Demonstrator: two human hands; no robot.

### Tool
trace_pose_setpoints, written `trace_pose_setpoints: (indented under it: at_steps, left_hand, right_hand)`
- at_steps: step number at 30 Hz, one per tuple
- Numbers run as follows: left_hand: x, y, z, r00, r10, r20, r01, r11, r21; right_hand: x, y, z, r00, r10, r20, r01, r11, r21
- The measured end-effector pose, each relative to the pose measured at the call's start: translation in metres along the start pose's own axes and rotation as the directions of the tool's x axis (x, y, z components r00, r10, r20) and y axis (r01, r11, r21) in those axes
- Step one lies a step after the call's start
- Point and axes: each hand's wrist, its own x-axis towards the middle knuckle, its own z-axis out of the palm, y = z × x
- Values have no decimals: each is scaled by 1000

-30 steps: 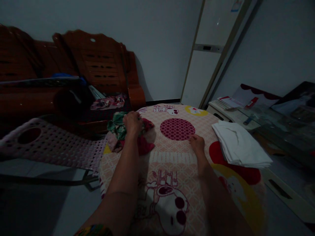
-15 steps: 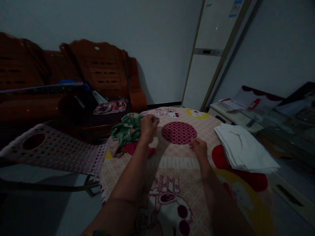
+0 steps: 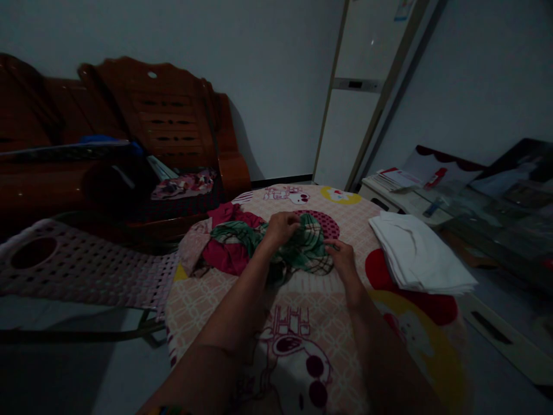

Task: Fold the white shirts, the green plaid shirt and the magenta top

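Note:
My left hand [image 3: 280, 226] is closed on a green plaid cloth [image 3: 309, 248] that stretches across the middle of a round table under a pink cartoon-print cover [image 3: 302, 340]. At the cloth's right edge my right hand [image 3: 341, 257] pinches it. To the left lies a red cloth [image 3: 227, 253] with a pale pink piece [image 3: 190, 249] hanging at the table's left rim.
Several folded white cloths form a stack [image 3: 417, 256] on the table's right side. A pink woven chair [image 3: 86, 262] stands to the left, a wooden sofa [image 3: 129, 132] with clutter behind it. A low cabinet with papers [image 3: 406, 193] and a glass-topped table [image 3: 496, 222] are at right.
My left hand lifted the green plaid cloth off the pile at the left and pulled it right to the table's middle. My right hand, resting on the table before, now grips its edge.

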Motion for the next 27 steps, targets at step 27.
trace_pose_setpoints:
  at_steps: [27]
  left_hand:
    - [-7,-82,-32,966,-240,96,196,924,328]
  right_hand:
    - [-86,-59,80,649,-322,690,723,544,-426]
